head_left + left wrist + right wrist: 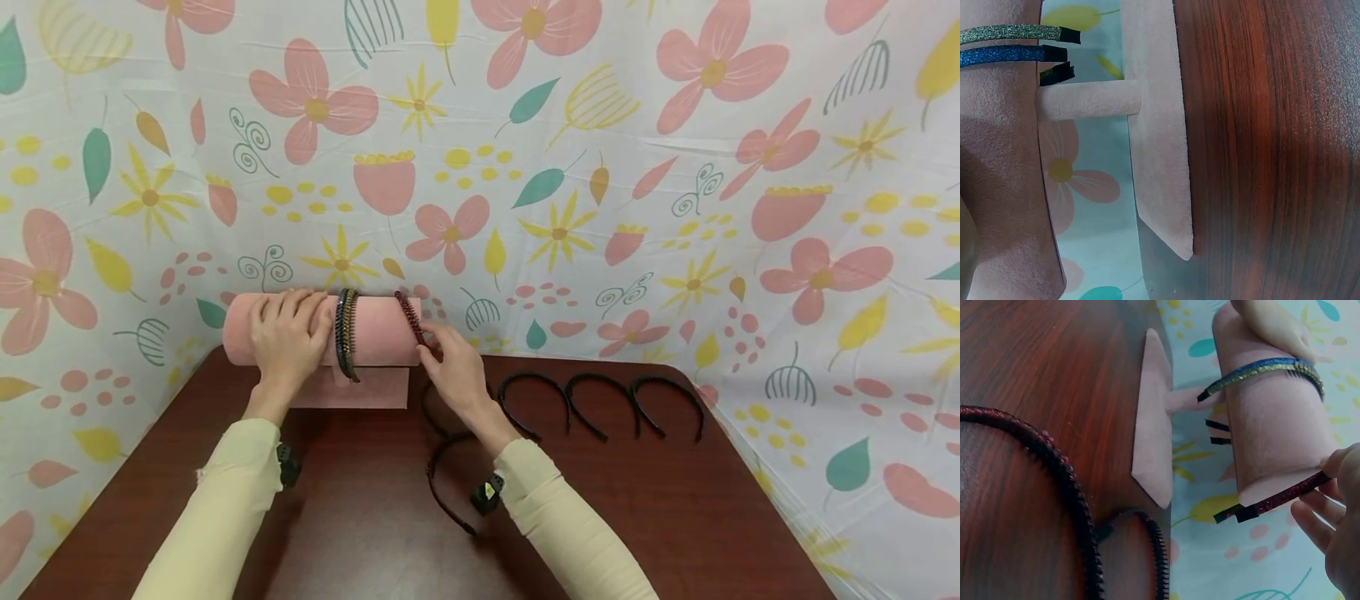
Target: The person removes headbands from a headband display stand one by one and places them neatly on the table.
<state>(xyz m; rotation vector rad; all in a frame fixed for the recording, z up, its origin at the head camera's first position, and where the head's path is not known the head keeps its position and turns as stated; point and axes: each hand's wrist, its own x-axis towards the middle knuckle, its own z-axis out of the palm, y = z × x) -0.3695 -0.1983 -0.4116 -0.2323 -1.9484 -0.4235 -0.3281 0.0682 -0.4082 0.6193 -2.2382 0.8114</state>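
Note:
A padded pink roll (382, 332) lies sideways on a pink stand with a flat base (1157, 144). My left hand (291, 329) rests on the roll toward its left end, fingers over the top. Beside that hand, a blue glitter headband (1007, 56) and a gold-green one (1013, 32) sit around the roll. At the roll's right end my right hand (453, 371) pinches a dark red glitter headband (1288, 494) between thumb and fingers. In the right wrist view this headband overlaps the roll's end, with its dark tips pointing down toward the base side.
Several dark headbands (534, 377) stand in a row along the back right of the brown table (360, 500). Another dark red headband (433, 479) lies nearer, beside my right wrist. A flower-patterned cloth (495, 175) hangs right behind the table.

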